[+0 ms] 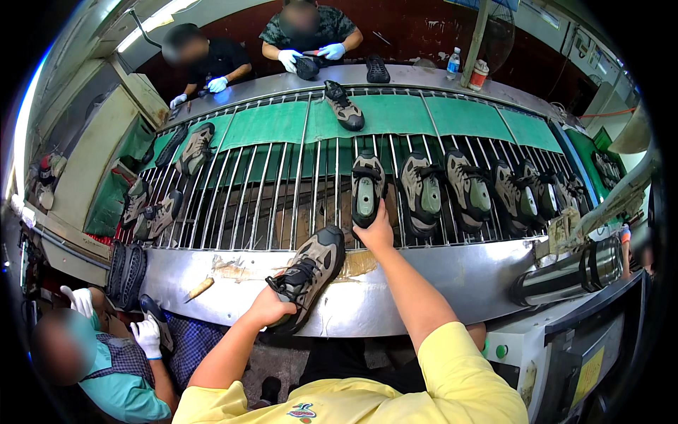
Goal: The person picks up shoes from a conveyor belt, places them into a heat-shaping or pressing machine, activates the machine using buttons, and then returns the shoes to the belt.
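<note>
My left hand (271, 308) is closed around the heel end of a beige and black shoe (319, 259), held tilted over the metal ledge with its toe pointing away to the right. Farther off, my right hand (376, 227) grips the heel of a second shoe (366, 172), which lies toe-away on the bars of the roller conveyor. A green shoe last shows in that shoe's opening. Just right of it stands a similar shoe (421, 191) with a green last, and beyond it another shoe (467, 185). The fingers under both held shoes are partly hidden.
The metal ledge (409, 290) bears a wooden-handled tool (200, 290) and black soles (127, 272). A lone shoe (344, 106) sits on the green belt (452, 116). A steel cylinder (572, 274) juts in at right. Gloved co-workers stand across the line and at lower left.
</note>
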Demonstrator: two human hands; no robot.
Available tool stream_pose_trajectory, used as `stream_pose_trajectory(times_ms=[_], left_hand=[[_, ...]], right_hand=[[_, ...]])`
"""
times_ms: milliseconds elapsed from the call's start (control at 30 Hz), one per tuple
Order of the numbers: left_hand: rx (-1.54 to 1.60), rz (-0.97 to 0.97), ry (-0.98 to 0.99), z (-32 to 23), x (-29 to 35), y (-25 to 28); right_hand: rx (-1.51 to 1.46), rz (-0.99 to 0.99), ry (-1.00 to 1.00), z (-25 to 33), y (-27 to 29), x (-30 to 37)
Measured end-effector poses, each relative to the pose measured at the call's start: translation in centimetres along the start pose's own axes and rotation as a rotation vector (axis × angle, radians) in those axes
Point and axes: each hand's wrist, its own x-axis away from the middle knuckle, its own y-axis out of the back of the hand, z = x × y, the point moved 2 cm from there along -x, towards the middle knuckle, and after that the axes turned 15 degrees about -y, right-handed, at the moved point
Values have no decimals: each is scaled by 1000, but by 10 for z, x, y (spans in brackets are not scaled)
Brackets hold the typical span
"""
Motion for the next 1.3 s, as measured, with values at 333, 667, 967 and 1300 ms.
stream_pose_trajectory(times_ms=[333,667,967,1300], left_hand=[[605,-14,306,2,50,24],[952,70,-1,-66,131,-108],[-69,-101,-1097,-131,141,-140],[-419,146,-1104,-156,137,-161]], right_hand=[[-260,336,65,-63,34,148],[-1421,1079,-452,-85,104,302],[-1738,1122,-318,-132,175,354],[-1794,940,-425,-175,176,377]])
